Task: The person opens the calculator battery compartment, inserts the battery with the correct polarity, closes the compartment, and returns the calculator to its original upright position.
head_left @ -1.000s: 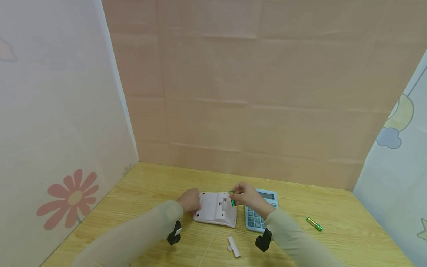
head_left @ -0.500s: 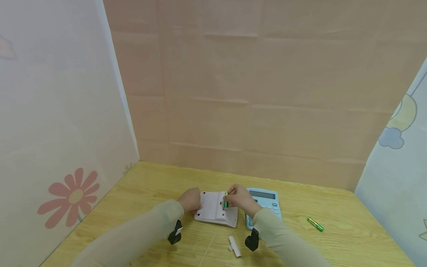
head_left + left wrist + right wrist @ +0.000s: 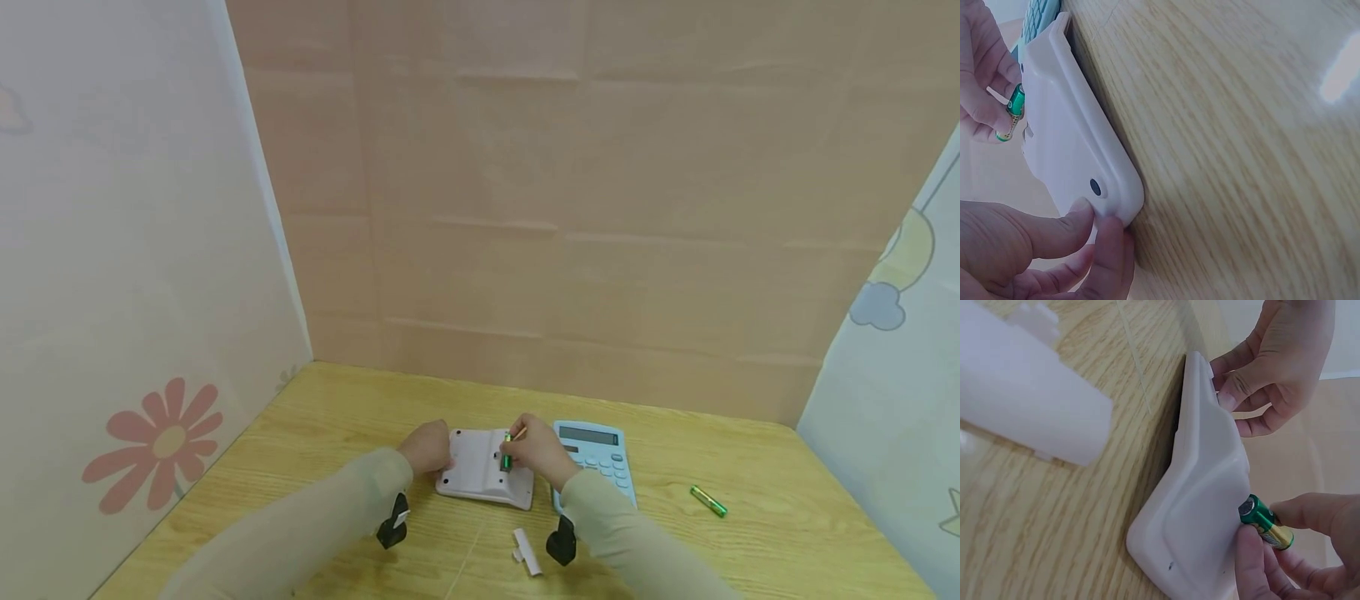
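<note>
A pale pink-white calculator (image 3: 471, 471) lies face down on the table, its battery slot uncovered. My left hand (image 3: 427, 447) grips its left edge; in the left wrist view the thumb (image 3: 1075, 228) presses near a black foot and the fingers curl at the rim. Between thumb and fingers, my right hand (image 3: 543, 452) pinches a green and gold battery (image 3: 507, 457) over the slot. In the right wrist view that battery (image 3: 1266, 524) slants at the calculator's raised back; whether it is seated cannot be seen.
A light blue calculator (image 3: 600, 458) lies face up on the right, partly beneath my right forearm. Further right is a second green battery (image 3: 708, 501). The small pale battery cover (image 3: 527, 552) lies nearer to me. Fabric-covered walls (image 3: 480, 208) enclose the wooden table (image 3: 360, 400).
My right hand has moved left, carrying the battery from beside the slot onto it, and uncovered more of the blue calculator. The left hand keeps its grip on the pale one.
</note>
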The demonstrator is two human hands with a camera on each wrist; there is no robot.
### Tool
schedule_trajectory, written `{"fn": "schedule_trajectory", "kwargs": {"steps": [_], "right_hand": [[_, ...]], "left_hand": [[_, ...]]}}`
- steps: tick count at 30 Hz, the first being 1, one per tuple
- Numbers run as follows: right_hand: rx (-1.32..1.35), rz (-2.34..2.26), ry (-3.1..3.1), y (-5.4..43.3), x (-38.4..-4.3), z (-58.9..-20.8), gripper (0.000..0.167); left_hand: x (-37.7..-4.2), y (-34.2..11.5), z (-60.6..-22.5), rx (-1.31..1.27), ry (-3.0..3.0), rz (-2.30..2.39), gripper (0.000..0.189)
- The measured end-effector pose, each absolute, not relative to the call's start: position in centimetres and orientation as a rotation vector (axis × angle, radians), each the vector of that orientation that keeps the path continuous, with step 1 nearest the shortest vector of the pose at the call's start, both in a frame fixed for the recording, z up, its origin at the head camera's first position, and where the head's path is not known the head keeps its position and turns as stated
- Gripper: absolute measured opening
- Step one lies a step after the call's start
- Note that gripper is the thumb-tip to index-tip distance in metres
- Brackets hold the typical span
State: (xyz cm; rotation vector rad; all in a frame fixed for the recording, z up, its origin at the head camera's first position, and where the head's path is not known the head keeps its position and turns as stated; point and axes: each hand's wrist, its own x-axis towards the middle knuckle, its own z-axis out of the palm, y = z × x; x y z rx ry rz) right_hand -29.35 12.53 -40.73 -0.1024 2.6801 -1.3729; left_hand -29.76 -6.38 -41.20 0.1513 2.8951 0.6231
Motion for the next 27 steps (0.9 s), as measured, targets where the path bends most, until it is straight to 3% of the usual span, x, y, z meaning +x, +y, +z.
{"fn": "schedule_trajectory", "kwargs": {"steps": [27], "right_hand": [[-0.192,-1.35,2.664,12.4,-29.11,-39.96,0.018]], "left_hand": [[-29.85,-6.83,-41.44,0.167,2.886,0.664,0.013]]}}
